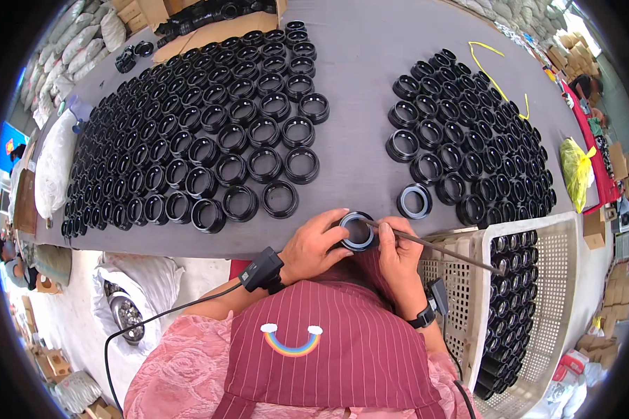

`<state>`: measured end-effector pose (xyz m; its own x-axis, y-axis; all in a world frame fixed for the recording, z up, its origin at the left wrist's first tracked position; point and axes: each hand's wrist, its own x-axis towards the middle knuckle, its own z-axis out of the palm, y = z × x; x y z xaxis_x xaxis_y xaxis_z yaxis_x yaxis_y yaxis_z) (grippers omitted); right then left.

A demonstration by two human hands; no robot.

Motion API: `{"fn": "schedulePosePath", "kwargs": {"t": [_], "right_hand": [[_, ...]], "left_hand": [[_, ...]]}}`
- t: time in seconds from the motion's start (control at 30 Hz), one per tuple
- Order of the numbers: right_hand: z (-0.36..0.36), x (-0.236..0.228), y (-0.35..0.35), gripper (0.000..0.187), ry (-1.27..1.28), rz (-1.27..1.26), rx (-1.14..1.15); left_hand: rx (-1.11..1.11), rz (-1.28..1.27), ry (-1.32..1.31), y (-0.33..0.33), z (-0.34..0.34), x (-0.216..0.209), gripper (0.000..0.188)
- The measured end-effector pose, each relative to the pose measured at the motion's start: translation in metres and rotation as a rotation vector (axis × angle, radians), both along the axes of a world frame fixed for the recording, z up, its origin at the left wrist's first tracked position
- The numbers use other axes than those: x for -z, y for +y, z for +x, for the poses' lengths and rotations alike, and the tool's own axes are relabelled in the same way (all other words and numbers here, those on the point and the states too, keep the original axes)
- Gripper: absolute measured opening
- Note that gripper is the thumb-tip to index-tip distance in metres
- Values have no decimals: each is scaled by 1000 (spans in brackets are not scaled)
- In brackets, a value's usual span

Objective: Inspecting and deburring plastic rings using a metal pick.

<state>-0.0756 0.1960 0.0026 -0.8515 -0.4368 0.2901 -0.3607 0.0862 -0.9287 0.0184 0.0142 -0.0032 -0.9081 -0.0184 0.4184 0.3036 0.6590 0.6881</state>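
Observation:
Close in front of me at the table's near edge is a black ring (pixel 358 232) with a grey-blue inner rim. My left hand (pixel 317 243) grips it from the left, fingers and thumb around its outer wall. In my right hand (pixel 398 253) is a thin dark rod (pixel 454 254), slanting down to the right, its tip at the ring's inner rim. Another black ring with a grey-blue rim (pixel 414 202) lies on the table just beyond my right hand. Whether the right fingers also touch the held ring is hard to make out.
Many black rings (pixel 203 126) stand in rows on the grey table (pixel 356 84) at left, with a second group (pixel 475 133) at right. A white plastic crate (pixel 566 279) holding more rings stands at my right. A yellow strap (pixel 493 77) and yellow bag (pixel 575 171) lie far right.

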Motion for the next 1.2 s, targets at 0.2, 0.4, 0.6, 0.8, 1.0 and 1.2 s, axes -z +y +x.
{"fn": "schedulePosePath", "kwargs": {"t": [0.2,0.4,0.6,0.8,1.0,1.2], "right_hand": [[-2,3,-12,7,84,58,4],[-5,-6,-14,5,217,143,-89],[-15,-26,-3,11,115,219,-285],[-15,-49,-1,11,7,378,-211],[-17,-37,-11,4,413,329,-76],[-12,-12,-22,6,343,120,-150]], "left_hand": [[10,16,-10,-5,-1,-1,33],[2,79,-34,-5,-2,1,45],[-6,78,-29,-6,-2,-1,53],[44,84,-48,-7,-5,-5,30],[33,78,-45,-7,-3,-8,27],[29,102,-40,-6,-3,-4,28]]}}
